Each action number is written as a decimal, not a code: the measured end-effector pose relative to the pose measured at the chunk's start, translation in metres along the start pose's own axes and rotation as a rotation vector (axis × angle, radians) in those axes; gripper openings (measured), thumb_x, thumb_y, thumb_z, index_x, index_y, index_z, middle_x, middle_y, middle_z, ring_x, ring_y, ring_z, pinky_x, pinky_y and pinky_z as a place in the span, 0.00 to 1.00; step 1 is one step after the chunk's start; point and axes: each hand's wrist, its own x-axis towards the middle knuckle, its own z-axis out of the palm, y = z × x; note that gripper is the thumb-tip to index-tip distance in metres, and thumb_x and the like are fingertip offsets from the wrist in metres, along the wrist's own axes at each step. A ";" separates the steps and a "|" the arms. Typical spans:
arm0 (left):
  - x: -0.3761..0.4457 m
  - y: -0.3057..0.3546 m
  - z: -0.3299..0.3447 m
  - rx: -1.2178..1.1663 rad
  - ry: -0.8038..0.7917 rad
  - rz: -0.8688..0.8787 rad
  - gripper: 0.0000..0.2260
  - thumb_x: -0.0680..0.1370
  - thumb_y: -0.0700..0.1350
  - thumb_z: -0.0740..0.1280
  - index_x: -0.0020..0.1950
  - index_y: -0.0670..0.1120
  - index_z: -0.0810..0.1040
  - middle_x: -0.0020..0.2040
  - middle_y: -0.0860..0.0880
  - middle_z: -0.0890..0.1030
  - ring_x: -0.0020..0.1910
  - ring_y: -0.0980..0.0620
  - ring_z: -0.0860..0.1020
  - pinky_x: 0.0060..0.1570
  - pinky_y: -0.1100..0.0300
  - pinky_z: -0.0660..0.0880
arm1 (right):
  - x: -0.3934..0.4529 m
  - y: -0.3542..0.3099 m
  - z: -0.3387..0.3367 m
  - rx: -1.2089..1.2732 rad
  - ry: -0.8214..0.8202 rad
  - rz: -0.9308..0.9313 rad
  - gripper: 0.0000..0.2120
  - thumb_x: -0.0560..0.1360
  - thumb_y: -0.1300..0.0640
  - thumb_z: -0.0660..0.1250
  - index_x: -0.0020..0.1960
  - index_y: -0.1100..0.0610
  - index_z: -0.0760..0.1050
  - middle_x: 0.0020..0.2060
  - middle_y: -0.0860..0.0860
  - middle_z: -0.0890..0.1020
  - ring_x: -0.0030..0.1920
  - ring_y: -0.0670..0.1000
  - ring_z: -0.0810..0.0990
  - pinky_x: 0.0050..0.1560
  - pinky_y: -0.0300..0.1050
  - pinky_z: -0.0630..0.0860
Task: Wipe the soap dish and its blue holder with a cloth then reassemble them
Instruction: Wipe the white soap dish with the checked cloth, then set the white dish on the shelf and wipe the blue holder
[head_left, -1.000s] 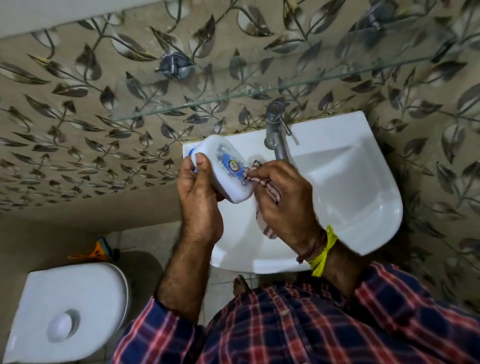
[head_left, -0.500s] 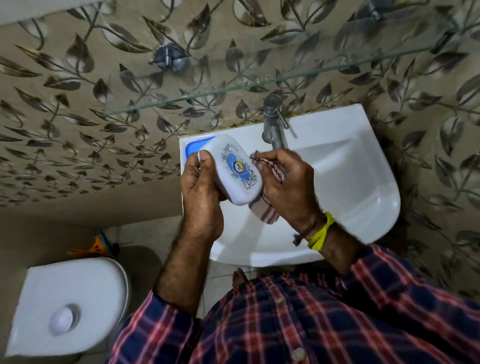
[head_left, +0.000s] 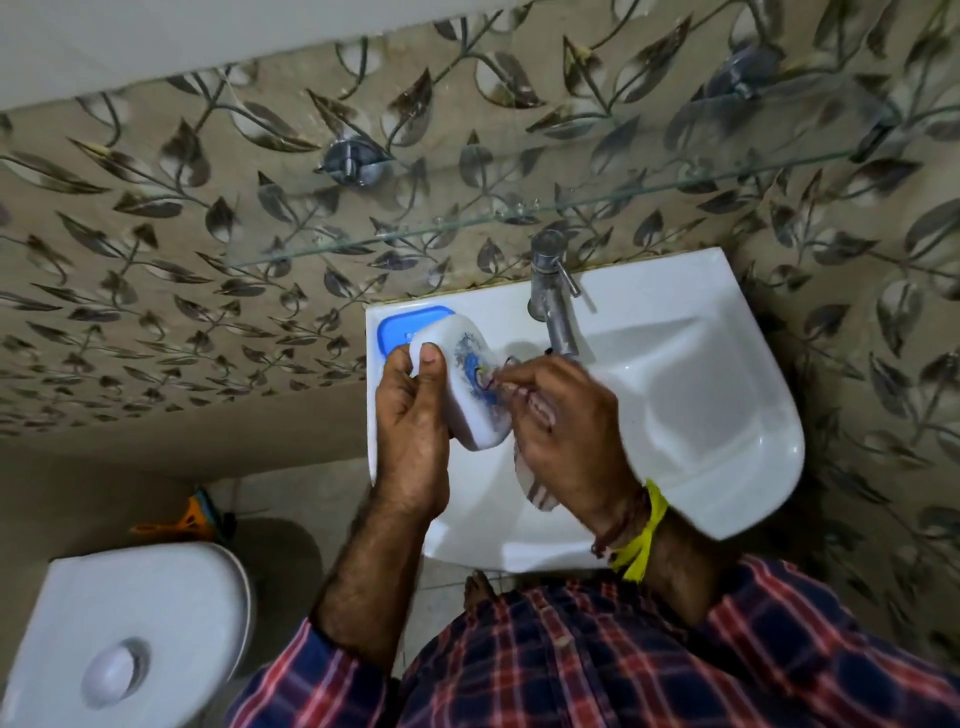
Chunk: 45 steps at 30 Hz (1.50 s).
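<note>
My left hand (head_left: 413, 421) grips a white soap dish (head_left: 470, 384) with a blue printed emblem, held tilted above the left side of the sink. Against the dish's right face my right hand (head_left: 563, 431) presses a striped reddish cloth (head_left: 535, 480), whose end hangs below the hand. The blue holder (head_left: 405, 325) lies flat on the sink's back left corner, partly hidden behind the dish.
A white wall sink (head_left: 717, 405) carries a steel tap (head_left: 553, 291) at the back. A glass shelf (head_left: 519, 218) runs above it on the leaf-patterned tiled wall. A white toilet cistern (head_left: 124, 629) sits at lower left. An orange brush (head_left: 195, 517) stands on the floor.
My right hand with the cloth has slid over the dish's printed face, now covering part of the emblem. The blue holder has come into view behind the dish.
</note>
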 end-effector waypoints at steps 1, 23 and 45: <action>-0.002 -0.001 0.002 0.008 -0.008 -0.001 0.10 0.79 0.52 0.62 0.52 0.47 0.77 0.52 0.44 0.85 0.49 0.46 0.84 0.46 0.48 0.83 | 0.008 0.004 0.000 -0.004 0.058 0.047 0.08 0.73 0.69 0.71 0.50 0.63 0.83 0.46 0.56 0.84 0.51 0.51 0.83 0.55 0.47 0.79; 0.015 0.064 0.041 0.436 -0.021 0.523 0.10 0.77 0.47 0.74 0.55 0.44 0.83 0.46 0.51 0.85 0.44 0.54 0.83 0.44 0.56 0.79 | 0.019 0.006 -0.026 0.105 0.359 0.233 0.07 0.73 0.65 0.74 0.49 0.57 0.84 0.45 0.49 0.85 0.50 0.46 0.83 0.56 0.41 0.79; 0.114 0.065 0.125 1.559 -0.197 0.893 0.16 0.83 0.50 0.64 0.71 0.51 0.76 0.61 0.45 0.81 0.61 0.40 0.76 0.56 0.48 0.67 | 0.029 0.044 -0.053 0.182 0.352 0.458 0.06 0.74 0.64 0.72 0.51 0.59 0.84 0.47 0.53 0.86 0.51 0.49 0.84 0.57 0.42 0.79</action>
